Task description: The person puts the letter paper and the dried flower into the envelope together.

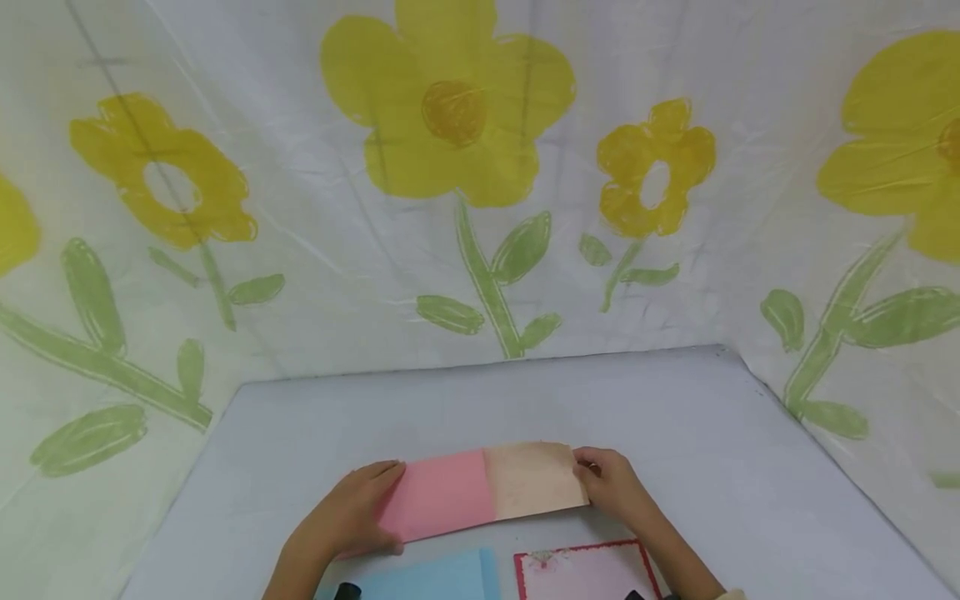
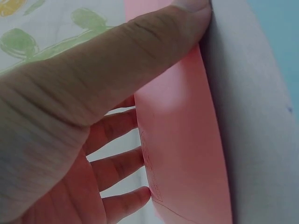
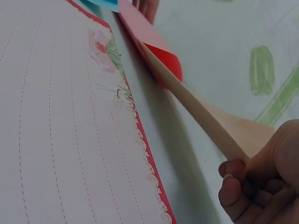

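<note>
A pink envelope is held up off the table by my left hand. The thumb lies on its near edge, with the fingers along the far edge. From the envelope's right end sticks a tan folded paper, part of it inside the mouth. My right hand pinches the outer end of that paper between thumb and fingers. In the right wrist view the envelope's red lining shows where the paper enters. How deep the paper reaches is hidden.
On the table, nearer to me, lie a light blue envelope on the left and a lined letter sheet with a red border on the right. White cloth with painted yellow flowers hangs behind and at both sides.
</note>
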Tool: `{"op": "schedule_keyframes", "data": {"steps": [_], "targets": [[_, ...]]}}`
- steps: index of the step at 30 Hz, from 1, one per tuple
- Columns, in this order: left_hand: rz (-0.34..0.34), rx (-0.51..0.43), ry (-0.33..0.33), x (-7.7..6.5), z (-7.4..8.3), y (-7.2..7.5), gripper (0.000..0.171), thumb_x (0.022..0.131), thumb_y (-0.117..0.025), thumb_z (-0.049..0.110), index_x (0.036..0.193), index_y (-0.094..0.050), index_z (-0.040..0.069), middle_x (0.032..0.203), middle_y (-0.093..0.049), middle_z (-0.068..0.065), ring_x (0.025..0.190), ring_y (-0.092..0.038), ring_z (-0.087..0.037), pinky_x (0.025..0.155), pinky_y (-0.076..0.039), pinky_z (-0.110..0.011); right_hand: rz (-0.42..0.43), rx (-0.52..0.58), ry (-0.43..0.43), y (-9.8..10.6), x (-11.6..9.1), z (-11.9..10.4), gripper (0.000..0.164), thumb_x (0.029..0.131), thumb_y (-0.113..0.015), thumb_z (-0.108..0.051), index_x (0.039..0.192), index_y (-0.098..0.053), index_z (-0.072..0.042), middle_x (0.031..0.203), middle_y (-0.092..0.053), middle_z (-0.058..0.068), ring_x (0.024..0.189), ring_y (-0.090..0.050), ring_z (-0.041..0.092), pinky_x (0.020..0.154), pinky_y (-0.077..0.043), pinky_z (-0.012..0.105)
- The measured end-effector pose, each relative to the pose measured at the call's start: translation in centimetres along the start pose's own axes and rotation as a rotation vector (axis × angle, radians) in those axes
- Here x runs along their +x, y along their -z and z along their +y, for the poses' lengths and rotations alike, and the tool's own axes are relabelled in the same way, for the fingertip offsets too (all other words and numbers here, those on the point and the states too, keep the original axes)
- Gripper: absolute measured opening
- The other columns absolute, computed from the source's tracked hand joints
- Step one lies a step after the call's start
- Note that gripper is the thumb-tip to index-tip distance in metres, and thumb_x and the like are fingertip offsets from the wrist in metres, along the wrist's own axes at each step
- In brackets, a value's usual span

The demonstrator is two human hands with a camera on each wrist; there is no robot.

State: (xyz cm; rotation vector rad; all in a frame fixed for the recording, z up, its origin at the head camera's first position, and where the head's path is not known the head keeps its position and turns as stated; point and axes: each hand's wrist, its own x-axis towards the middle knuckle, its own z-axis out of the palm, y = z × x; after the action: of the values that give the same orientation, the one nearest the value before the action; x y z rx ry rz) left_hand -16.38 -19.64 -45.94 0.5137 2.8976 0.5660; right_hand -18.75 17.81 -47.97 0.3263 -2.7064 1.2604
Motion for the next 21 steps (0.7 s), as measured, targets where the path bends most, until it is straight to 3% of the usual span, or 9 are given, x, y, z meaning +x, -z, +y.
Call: {"op": "schedule_keyframes", "data": {"steps": [10, 21], "targets": [[0.03, 0.01, -0.028, -0.14, 0.05, -0.14, 0.093, 0.052, -0.084, 0.042, 0.13, -0.047, 0.007, 0.13, -0.046, -0.006, 0.119, -0.04, -0.029, 0.097, -0.033, -0.049, 0.004, -0.009, 0.037, -0.42, 0.11, 0.09, 0.015, 0.078, -0.065, 0.004, 0.092, -0.067, 0.0, 0.08, -0.063, 0.003, 0.072, -0.055, 0.011, 0.064, -0.049, 0.026], [0.044, 0.015, -0.054, -0.29, 0.17, 0.02, 0.092, 0.052, -0.084, 0.04, 0.13, -0.048, 0.006, 0.129, -0.047, -0.006, 0.119, -0.04, -0.029, 0.097, -0.033, -0.048, -0.004, 0.031, -0.042, -0.56, 0.14, -0.12, 0.025, 0.076, -0.068, 0.002, 0.099, -0.063, -0.005, 0.071, -0.055, -0.005, 0.064, -0.053, 0.01, 0.055, -0.046, 0.023]]}}
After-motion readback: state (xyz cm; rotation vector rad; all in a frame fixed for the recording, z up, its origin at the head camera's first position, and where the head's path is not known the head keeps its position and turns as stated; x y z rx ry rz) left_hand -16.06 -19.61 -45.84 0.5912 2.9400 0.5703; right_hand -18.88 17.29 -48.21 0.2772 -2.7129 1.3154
